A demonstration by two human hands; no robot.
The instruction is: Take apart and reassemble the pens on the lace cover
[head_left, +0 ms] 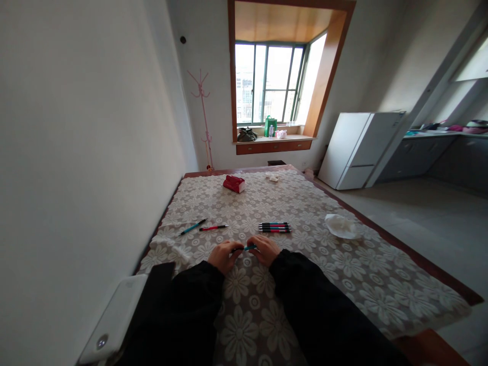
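Note:
Low over the tablecloth, my left hand (224, 255) and my right hand (264, 249) meet with fingers pinched. Between them shows a blue pen (250, 247): the right fingers grip its blue barrel, the left ones a dark end. Whether the two parts are joined I cannot tell, as fingers cover much of it. Just beyond my right hand, several blue and red pens (274, 227) lie side by side in a neat row. Farther left, another blue pen (193, 226) lies slanted beside a red pen (213, 228).
A floral lace tablecloth (305, 203) covers the table. On it are a red packet (234, 184), a small whitish item (272, 178) and a crumpled white bag or tissue (342, 226). A white device (114, 317) is by my left sleeve. The wall (95, 127) borders the left side.

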